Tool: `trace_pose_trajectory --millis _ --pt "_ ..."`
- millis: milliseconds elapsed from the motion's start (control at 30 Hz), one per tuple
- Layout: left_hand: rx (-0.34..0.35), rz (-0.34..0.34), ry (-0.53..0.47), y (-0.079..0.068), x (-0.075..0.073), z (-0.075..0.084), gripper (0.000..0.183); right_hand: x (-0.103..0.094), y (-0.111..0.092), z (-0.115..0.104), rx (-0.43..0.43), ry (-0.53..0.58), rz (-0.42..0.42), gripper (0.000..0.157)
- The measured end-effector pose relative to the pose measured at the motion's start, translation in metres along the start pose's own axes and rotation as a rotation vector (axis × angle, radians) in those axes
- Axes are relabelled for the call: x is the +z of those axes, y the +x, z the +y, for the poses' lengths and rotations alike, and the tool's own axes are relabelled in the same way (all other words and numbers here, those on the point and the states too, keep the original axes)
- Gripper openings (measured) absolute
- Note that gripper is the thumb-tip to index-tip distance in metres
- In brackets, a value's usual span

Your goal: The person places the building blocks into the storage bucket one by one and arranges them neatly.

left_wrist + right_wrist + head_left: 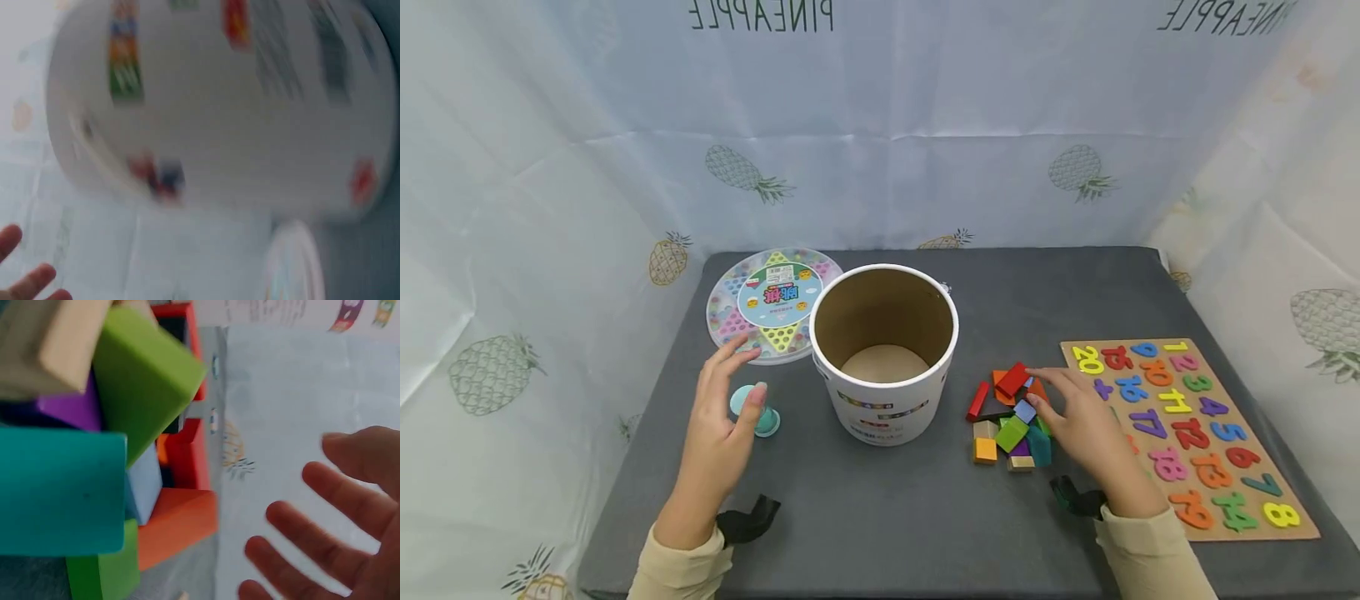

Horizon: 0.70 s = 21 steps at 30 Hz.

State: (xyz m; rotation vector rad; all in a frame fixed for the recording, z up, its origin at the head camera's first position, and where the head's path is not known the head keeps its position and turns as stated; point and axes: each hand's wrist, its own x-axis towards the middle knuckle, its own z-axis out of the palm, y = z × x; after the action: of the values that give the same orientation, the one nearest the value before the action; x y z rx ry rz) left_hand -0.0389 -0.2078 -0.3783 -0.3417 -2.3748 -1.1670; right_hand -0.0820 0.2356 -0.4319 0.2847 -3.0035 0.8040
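My left hand (718, 421), fingers spread and holding nothing, hangs just left of the white bucket (883, 408). Partly behind its thumb are two small teal round pieces (767, 422). In the left wrist view the bucket's blurred side (206, 125) fills most of the frame, with a few fingertips at the lower left. My right hand (1090, 425) reaches over the right edge of a pile of coloured wooden blocks (1012, 432). In the right wrist view its fingers (319, 544) are apart with nothing between them, beside a green block (144, 381) and an orange block (178, 525).
Behind the left hand, a round Chinese checkers board (730, 321) lies partly hidden by the bucket. A wooden number board (1292, 529) with coloured numerals covers the right of the dark table (910, 517). Pineapple-print cloth (880, 192) hangs around the back and sides.
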Motion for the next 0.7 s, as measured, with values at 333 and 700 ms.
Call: trace_pose_trajectory --millis 333,700 --pt "-0.116 0.053 -0.556 0.035 0.057 0.042 0.036 0.02 0.03 0.019 0.062 -0.015 -0.153 0.045" --pt "-0.093 0.073 -0.78 0.038 0.096 0.006 0.046 0.012 0.027 0.018 0.115 -0.016 -0.02 0.016"
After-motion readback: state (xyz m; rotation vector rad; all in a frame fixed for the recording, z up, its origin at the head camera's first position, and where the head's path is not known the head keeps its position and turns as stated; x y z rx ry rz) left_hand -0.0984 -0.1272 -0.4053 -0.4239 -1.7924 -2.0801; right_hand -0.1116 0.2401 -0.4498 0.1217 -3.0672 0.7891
